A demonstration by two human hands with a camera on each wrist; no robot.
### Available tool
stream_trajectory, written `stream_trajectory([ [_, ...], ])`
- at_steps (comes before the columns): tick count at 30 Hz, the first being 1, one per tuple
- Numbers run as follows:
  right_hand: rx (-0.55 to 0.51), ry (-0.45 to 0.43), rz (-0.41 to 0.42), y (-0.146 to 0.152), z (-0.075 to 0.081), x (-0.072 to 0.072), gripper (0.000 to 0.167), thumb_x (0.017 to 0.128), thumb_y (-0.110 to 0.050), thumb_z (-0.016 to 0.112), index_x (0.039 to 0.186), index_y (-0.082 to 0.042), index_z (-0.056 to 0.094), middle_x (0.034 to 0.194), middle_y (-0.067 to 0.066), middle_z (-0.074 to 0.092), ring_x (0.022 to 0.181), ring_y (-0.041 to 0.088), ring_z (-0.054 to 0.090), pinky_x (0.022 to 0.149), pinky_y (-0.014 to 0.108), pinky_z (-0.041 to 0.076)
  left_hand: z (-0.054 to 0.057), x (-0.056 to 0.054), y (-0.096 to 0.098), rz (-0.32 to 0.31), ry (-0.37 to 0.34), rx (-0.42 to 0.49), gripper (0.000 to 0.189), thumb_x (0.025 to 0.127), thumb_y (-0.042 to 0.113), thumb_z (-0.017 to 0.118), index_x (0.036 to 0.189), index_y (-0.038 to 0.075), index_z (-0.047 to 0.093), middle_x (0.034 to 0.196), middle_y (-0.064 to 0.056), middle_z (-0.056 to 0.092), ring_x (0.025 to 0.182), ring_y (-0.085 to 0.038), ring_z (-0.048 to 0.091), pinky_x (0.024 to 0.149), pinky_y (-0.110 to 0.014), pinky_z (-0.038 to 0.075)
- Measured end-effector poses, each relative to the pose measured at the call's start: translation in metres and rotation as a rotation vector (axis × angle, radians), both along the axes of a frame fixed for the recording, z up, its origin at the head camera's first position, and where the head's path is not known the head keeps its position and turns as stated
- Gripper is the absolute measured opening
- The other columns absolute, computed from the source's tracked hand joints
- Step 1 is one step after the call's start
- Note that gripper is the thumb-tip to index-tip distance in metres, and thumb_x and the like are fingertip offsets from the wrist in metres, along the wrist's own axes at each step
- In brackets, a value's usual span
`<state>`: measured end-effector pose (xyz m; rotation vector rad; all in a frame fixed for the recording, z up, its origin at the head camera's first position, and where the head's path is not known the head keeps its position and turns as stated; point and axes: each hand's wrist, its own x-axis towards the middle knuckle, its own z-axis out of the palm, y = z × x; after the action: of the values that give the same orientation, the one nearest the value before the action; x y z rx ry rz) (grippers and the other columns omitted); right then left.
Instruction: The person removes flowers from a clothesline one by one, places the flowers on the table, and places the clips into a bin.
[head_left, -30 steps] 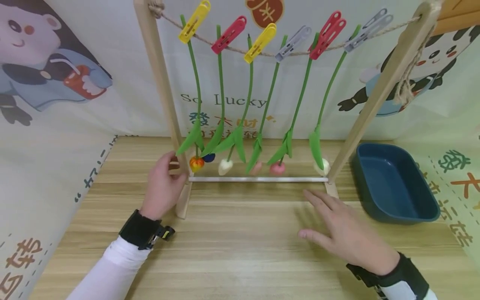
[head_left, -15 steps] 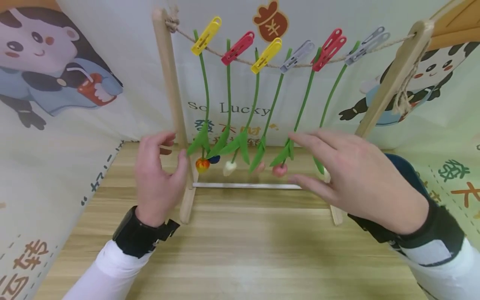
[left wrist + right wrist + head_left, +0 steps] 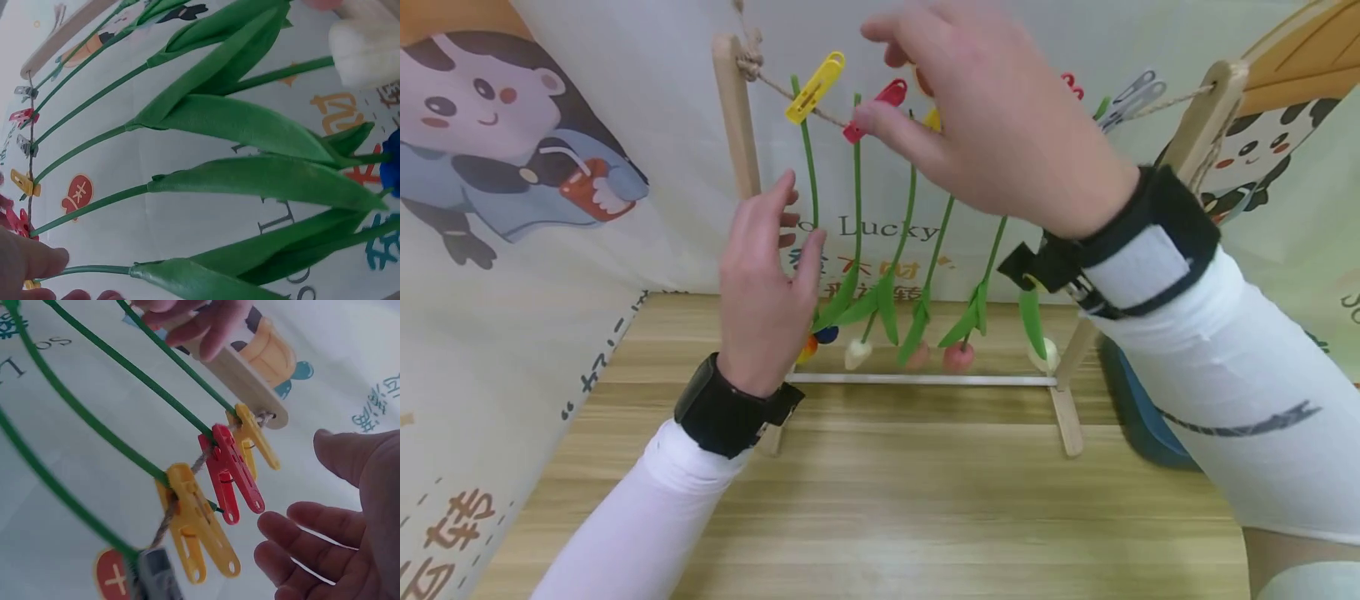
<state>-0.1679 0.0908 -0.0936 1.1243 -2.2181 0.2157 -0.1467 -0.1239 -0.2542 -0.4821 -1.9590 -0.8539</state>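
Artificial tulips hang head down from a rope (image 3: 831, 117), their green stems clipped by clothespins. My left hand (image 3: 763, 292) is beside the leftmost stem (image 3: 810, 167), thumb and fingers apart; whether it touches the stem cannot be told. It hides most of that flower's orange bloom (image 3: 807, 348). My right hand (image 3: 992, 117) is raised before the rope, thumb and fingers spread, holding nothing. In the right wrist view it is close to a red clothespin (image 3: 228, 472), between two yellow clothespins (image 3: 253, 440). In the head view it covers several clothespins.
A wooden frame with a left post (image 3: 737, 117), right post (image 3: 1206, 125) and white crossbar (image 3: 925, 380) stands on the wooden table (image 3: 925, 500). Behind the right forearm is a blue basin (image 3: 1138, 417), partly hidden. Printed cloth (image 3: 685, 83) covers the back.
My right hand has risen from low on the right to the rope at upper left. My left hand has left the left post and moved up and right to the leftmost stem.
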Motion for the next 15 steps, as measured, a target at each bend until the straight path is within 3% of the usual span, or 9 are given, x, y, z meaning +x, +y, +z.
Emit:
stream_trajectory([
  [3,0.003,-0.029,-0.018,-0.016,0.010,-0.015,0.054,0.110,-0.038,0.057,0.150,-0.001,0.055,0.137,0.018,0.064,0.116,0.031,0.060,0.098,0.039,0.052,0.001,-0.006,0.003,0.047,-0.001,-0.040,0.049,0.104,0.003,0.068,0.149,-0.009,0.052,0.126,-0.026,0.064,0.103,-0.035,0.068,0.090,-0.041,0.060],
  [6,0.003,-0.113,-0.030,-0.028,0.014,-0.023,0.049,0.111,-0.035,0.055,0.147,-0.002,0.058,0.134,0.015,0.066,0.112,0.027,0.061,0.091,0.037,0.052,0.000,-0.010,0.006,0.066,-0.009,-0.051,0.048,0.102,0.000,0.068,0.147,-0.009,0.054,0.120,-0.025,0.066,0.095,-0.034,0.069,0.083,-0.039,0.062],
  [10,-0.003,-0.229,-0.044,-0.037,0.014,-0.026,0.041,0.113,-0.030,0.053,0.141,-0.002,0.064,0.129,0.013,0.067,0.107,0.023,0.059,0.084,0.031,0.050,-0.003,-0.014,0.009,0.078,-0.014,-0.043,0.044,0.101,-0.005,0.068,0.144,-0.009,0.057,0.112,-0.024,0.068,0.089,-0.033,0.068,0.078,-0.040,0.062],
  [15,-0.032,-0.280,-0.055,-0.040,0.013,-0.025,0.036,0.113,-0.026,0.053,0.138,-0.003,0.066,0.124,0.011,0.066,0.102,0.020,0.056,0.077,0.025,0.046,-0.004,-0.015,0.009,0.083,-0.020,-0.040,0.042,0.100,-0.008,0.067,0.141,-0.009,0.059,0.108,-0.023,0.069,0.089,-0.034,0.067,0.078,-0.041,0.061],
])
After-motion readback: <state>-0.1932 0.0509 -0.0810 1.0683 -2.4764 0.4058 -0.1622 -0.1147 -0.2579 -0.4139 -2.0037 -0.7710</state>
